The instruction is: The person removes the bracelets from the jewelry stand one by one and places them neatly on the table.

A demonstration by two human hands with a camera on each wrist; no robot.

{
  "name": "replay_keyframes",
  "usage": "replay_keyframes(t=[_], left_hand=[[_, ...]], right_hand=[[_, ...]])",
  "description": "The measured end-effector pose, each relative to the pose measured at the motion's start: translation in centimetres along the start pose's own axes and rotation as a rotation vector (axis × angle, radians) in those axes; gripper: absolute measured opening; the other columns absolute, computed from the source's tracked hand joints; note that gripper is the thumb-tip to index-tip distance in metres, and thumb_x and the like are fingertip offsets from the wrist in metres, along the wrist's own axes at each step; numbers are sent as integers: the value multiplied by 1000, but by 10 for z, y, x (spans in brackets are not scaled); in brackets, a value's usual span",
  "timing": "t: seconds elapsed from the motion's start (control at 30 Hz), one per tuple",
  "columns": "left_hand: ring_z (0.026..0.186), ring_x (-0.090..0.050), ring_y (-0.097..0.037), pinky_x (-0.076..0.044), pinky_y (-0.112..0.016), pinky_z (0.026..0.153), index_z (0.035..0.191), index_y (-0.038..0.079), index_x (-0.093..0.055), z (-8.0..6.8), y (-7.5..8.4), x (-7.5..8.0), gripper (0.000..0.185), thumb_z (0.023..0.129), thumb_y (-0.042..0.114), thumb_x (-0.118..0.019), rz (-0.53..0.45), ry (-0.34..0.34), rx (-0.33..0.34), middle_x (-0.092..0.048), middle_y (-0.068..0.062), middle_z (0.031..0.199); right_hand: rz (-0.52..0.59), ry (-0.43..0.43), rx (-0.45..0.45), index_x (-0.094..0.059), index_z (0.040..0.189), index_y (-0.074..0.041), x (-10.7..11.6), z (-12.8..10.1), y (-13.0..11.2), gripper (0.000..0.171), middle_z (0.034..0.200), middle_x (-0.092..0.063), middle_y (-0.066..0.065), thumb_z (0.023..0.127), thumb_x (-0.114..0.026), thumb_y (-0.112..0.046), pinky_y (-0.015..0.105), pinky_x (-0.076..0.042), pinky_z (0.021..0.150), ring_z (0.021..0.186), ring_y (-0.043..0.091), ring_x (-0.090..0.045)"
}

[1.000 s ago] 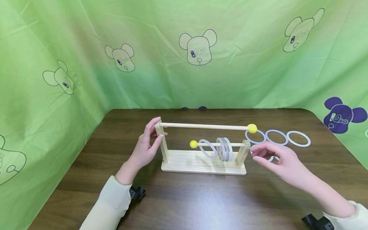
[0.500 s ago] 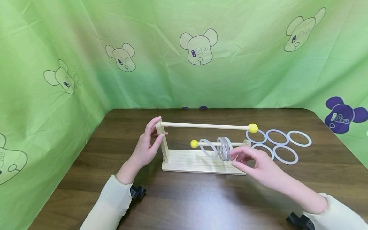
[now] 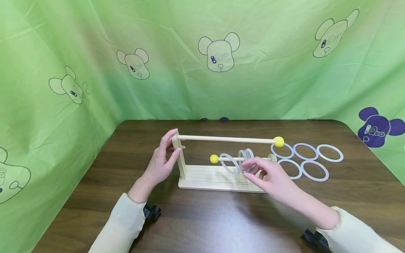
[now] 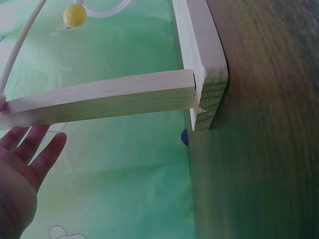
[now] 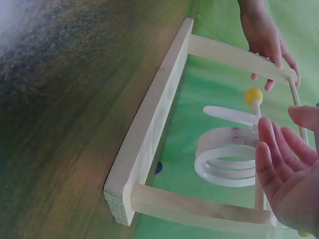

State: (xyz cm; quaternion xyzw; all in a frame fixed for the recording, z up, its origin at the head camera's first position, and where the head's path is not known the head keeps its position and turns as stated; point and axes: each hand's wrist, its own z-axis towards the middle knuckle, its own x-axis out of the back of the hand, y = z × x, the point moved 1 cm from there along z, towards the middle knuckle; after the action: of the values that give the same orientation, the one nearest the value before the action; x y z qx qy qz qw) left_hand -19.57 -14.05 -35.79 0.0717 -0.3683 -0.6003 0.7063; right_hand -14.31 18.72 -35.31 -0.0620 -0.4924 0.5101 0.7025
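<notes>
Left hand (image 3: 159,158) grips the pale wooden upright post (image 3: 180,160), thumb opposite fingers. Right hand (image 3: 272,177) holds nothing — thumb apart from loosely bent fingers, contact unclear — beside the stacked translucent white rings (image 5: 227,135) on the lower wooden rod (image 3: 235,159). Five pale flat rings (image 3: 316,180) lie on the brown table (image 3: 202,218).

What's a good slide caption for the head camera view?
Left hand holds a wooden stand by its upright, right hand at the rings on its lower rod.
</notes>
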Motion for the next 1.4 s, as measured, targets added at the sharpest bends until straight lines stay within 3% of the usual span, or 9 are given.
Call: replay_keyframes(t=[0.17,0.33,0.47,0.73,0.9,1.13,1.4], left_hand=[[92,-66,-34,-54,-40,82,143,5,-29,1,1,0,59,93,-11,-55,4,1,-1,-62,-19,112],[92,-67,-33,-54,-40,80,142,3,-29,0,1,0,58,92,-12,-55,2,4,-8,-62,-19,111],[93,-67,-29,-54,-40,81,142,3,-30,0,0,0,57,93,-11,-54,3,1,0,-62,-18,112],[94,-67,-30,-54,-40,82,143,6,-30,0,1,-1,57,94,-10,-54,-10,-8,16,-63,-17,113],[92,-66,-37,-54,-41,82,143,6,-30,0,1,0,57,94,-10,-54,-5,-9,12,-62,-18,113],[94,-66,-34,-54,-42,82,143,5,-30,0,1,0,57,94,-10,-54,-2,-7,11,-62,-18,113],[94,-67,-30,-54,-42,81,143,5,-29,0,0,0,58,93,-10,-55,7,-7,6,-62,-18,112]], right_hand=[[-126,59,-19,-68,97,-11,0,4,-3,20,78,-64,-14,81,-75,-2,22,-43,50,63,0,-55],[-320,124,19,-70,89,-16,-1,11,-6,16,64,-52,-19,77,-80,-13,21,-34,45,54,-3,-44],[-420,148,50,-70,84,-18,-4,15,-6,16,62,-51,-20,74,-82,-21,20,-30,42,50,-4,-38],[-493,188,122,-69,79,-21,-9,19,-6,13,64,-57,-21,73,-79,-28,19,-25,39,46,-6,-35],[-541,211,182,-70,77,-22,-11,22,-8,11,62,-59,-21,73,-77,-30,19,-23,38,43,-4,-34],[-605,223,169,-72,76,-23,-14,24,-11,15,60,-60,-19,68,-84,-29,21,-21,38,42,-1,-37],[-669,218,176,-71,73,-21,-18,29,-14,13,58,-59,-16,71,-82,-26,22,-22,38,43,2,-43]])
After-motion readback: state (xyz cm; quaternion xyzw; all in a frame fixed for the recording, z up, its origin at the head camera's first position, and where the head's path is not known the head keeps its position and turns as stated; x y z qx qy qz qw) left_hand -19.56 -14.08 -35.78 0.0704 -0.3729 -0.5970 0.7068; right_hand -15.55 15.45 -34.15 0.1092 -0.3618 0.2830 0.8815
